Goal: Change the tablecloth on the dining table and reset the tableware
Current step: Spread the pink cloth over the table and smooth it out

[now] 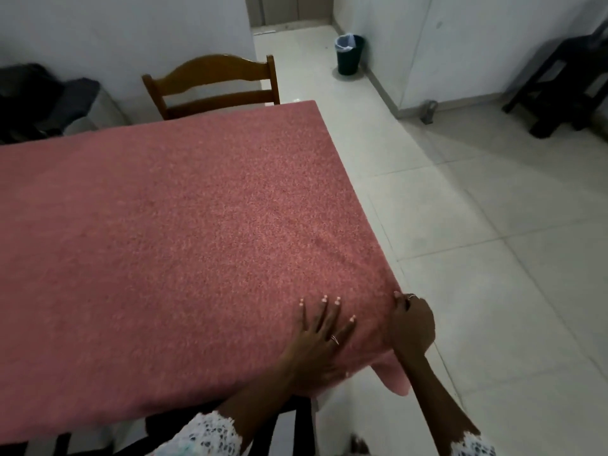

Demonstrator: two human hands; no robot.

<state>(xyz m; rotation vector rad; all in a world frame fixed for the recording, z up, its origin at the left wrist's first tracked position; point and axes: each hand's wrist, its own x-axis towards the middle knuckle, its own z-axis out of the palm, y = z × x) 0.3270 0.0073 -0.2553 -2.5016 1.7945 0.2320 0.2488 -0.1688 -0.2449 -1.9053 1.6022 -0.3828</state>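
Note:
A pink speckled tablecloth (pixel 171 225) covers the whole dining table. My left hand (pixel 320 337) lies flat on the cloth near the table's near right corner, fingers spread and straight. My right hand (pixel 413 322) grips the cloth at the right edge of that corner, fingers curled over the hanging side. A loose corner of the cloth hangs down below the two hands. No tableware is in view.
A wooden chair (pixel 210 85) stands at the table's far side. A dark chair is tucked under the near edge (pixel 296 419). A dark bin (pixel 350 54) stands by the far wall, dark furniture (pixel 559 83) at far right, dark bags (pixel 36 97) at far left. Tiled floor lies to the right.

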